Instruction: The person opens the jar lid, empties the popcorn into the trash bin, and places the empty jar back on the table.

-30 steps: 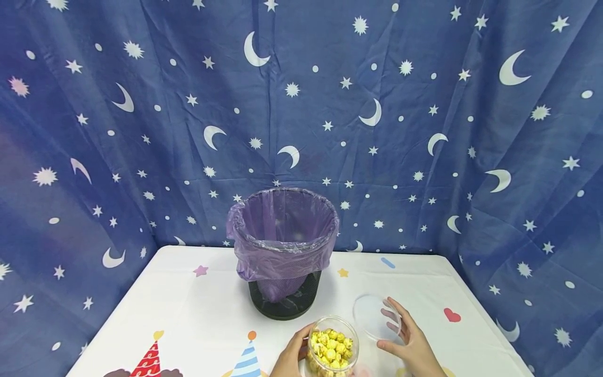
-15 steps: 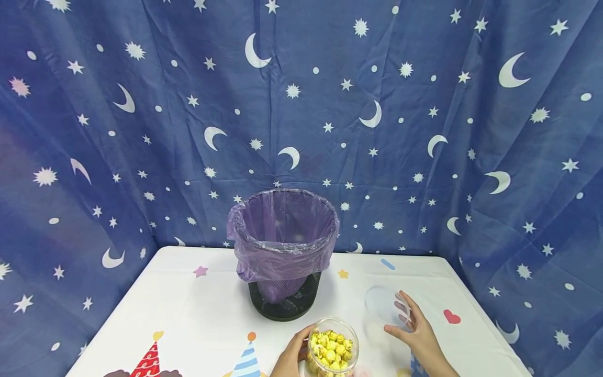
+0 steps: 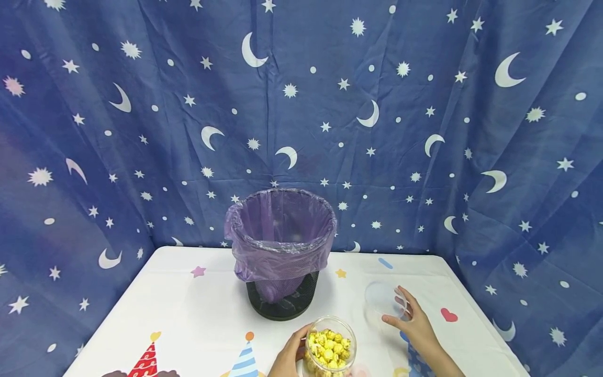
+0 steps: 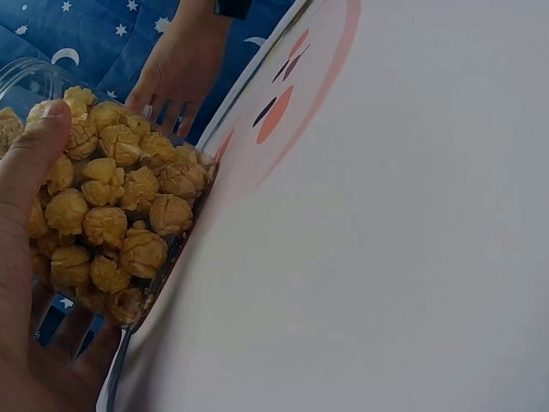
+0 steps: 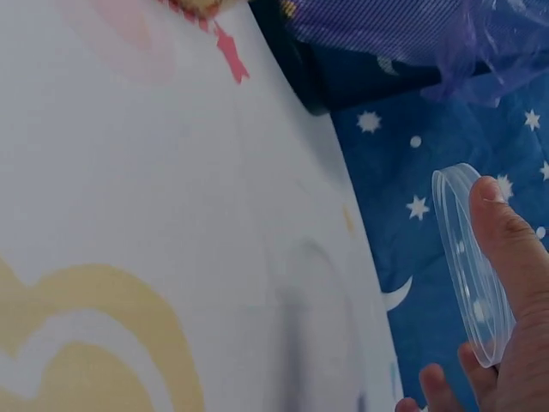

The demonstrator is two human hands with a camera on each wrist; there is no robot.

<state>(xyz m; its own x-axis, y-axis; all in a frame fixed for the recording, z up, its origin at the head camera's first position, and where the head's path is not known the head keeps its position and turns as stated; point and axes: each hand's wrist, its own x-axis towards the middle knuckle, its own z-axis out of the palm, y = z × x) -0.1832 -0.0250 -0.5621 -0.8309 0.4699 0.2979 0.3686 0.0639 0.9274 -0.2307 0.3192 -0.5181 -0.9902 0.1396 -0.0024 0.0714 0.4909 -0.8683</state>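
Note:
A clear round jar full of yellow popcorn is near the table's front edge, its top uncovered. My left hand grips the jar from its left side; in the left wrist view the thumb lies along the wall over the popcorn. Off to the right, my right hand pinches a clear round lid by its right rim. That lid is raised over the table in the right wrist view, thumb on one side and fingers on the other.
Behind the jar stands a black mesh bin lined with a purple plastic bag. A white cloth with printed party figures covers the table. A blue curtain with moons and stars hangs behind and at both sides.
My right hand has carried the lid to the right and slightly back, away from the jar. My left hand still holds the jar in the same place.

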